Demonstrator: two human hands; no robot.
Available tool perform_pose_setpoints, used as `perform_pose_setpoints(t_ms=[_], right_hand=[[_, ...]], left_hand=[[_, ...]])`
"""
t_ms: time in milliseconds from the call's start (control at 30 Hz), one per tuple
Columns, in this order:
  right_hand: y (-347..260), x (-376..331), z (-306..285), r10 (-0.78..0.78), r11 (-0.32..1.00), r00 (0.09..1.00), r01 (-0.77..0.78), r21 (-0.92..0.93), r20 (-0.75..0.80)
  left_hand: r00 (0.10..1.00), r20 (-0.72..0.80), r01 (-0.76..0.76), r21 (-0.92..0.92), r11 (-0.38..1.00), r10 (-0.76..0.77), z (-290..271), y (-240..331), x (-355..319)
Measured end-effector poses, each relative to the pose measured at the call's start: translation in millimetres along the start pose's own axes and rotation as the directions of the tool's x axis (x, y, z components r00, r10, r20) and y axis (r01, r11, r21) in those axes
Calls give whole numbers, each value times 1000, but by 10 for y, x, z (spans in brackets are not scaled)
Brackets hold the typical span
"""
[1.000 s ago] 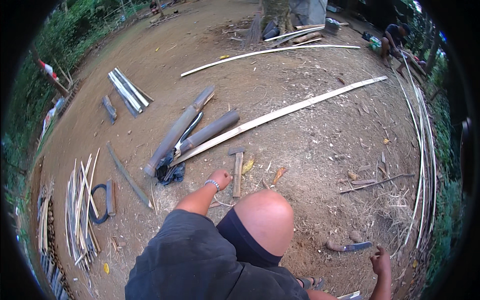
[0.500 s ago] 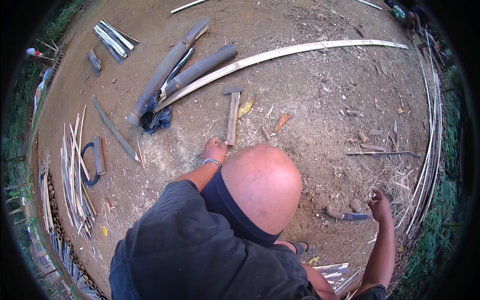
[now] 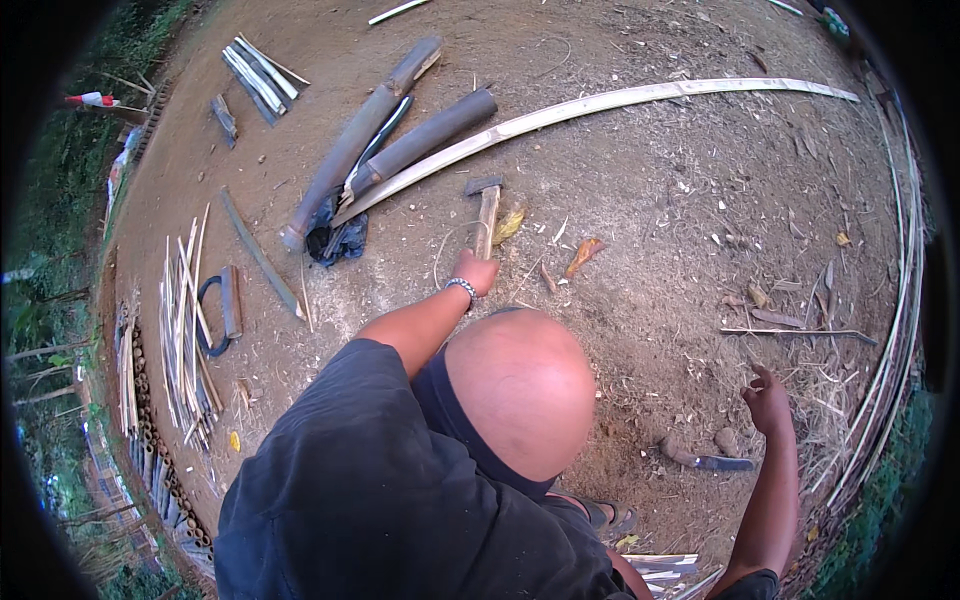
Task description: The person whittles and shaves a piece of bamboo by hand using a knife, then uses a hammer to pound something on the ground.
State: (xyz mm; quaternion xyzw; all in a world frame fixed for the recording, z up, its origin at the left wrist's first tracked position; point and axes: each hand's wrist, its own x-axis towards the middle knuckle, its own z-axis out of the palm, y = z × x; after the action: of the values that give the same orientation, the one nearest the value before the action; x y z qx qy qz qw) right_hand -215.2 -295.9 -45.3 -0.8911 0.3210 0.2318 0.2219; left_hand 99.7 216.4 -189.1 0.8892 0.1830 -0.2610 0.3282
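My left hand [image 3: 475,273], with a bracelet at its wrist, is wrapped around the lower end of a wooden-handled hammer [image 3: 487,218]. The hammer's dark head points away from me, at or close to the dirt ground; any gap beneath it is hard to judge. Out to the right, my right hand [image 3: 768,402] is bare, its fingers loosely bent and apart. Nearest to it lies a knife [image 3: 720,463] with a curved handle and a dark blade. A yellow leaf [image 3: 508,225] rests just right of the hammer.
Thick bamboo poles [image 3: 372,130] and a long split bamboo strip [image 3: 600,108] lie ahead. Thin strips [image 3: 185,335] are heaped at left, near a wooden piece [image 3: 232,300] with a dark loop. Long strips [image 3: 908,250] line the right edge. Shavings and a stick [image 3: 800,333] litter the ground.
My left hand has moved forward and closed around the hammer's handle, where before its fingers were at the handle's end. My right hand stays out to the right, its fingers a little more spread.
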Motion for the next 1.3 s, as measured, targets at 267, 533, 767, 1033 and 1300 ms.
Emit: perform_pose_setpoints(t_ms=[267,533,767,1033,1300], right_hand=[[2,-485,-257,82,931,990,-116,346,111],[-2030,-2173,-1448,-276,-226,933,-295,929,229],[-2534,-3412,-2088,-123,85,835,-529,844,536],[-2234,-2695,-2926,189,807,768,-476,349,612],[-3526,-1581,-3493,-39,741,650,528,-415,759]], left_hand=[[663,706,432,-633,643,250,-452,1765,-1021],[26,818,155,-572,806,575,-740,2938,-3951],[106,859,-738,-269,619,500,-2123,2366,-5084],[991,-91,-116,-297,948,93,-3940,72,-5145],[620,67,784,-97,614,-782,-3036,-2036,-6704]])
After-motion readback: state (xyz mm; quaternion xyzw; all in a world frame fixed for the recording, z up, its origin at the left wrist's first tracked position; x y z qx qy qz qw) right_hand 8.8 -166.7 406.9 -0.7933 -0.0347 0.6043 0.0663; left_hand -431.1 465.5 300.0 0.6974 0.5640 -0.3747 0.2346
